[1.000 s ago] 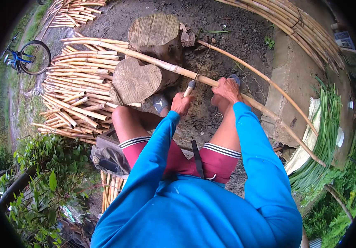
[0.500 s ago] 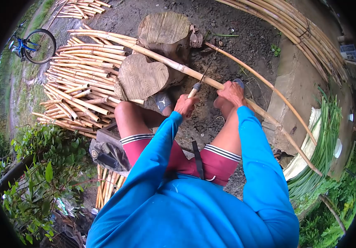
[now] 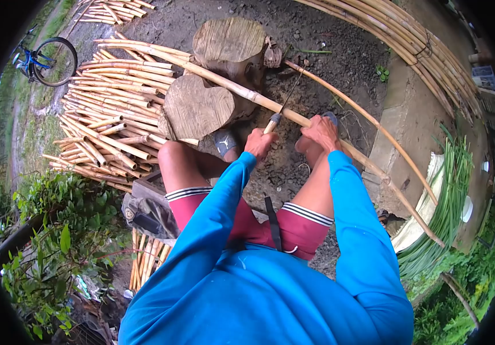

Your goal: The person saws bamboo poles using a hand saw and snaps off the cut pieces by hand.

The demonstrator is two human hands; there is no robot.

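My left hand [image 3: 261,144] is closed around the pale wooden handle of a long-bladed knife [image 3: 275,119]. Its narrow dark blade points up and away, crossing a long bamboo pole [image 3: 237,88]. Whether the edge bites into the cane, I cannot tell. My right hand [image 3: 321,133] grips that pole just to the right of the blade. Beyond the hands the pole rests against the nearer, heart-shaped tree stump [image 3: 198,107] and the farther stump [image 3: 229,40]. Its thinner end slopes down to the right, past my right knee.
Cut bamboo lengths [image 3: 106,123] lie piled on the left, with a blue bicycle [image 3: 32,60] behind. A thin curved cane [image 3: 362,109] passes on the right. Bundled long poles [image 3: 397,34] lie at the upper right, above long green leaves [image 3: 451,195] and a concrete ledge [image 3: 394,132].
My left hand and the knife have shifted very slightly to the right. The right hand keeps its hold on the pole, and the rest looks nearly the same.
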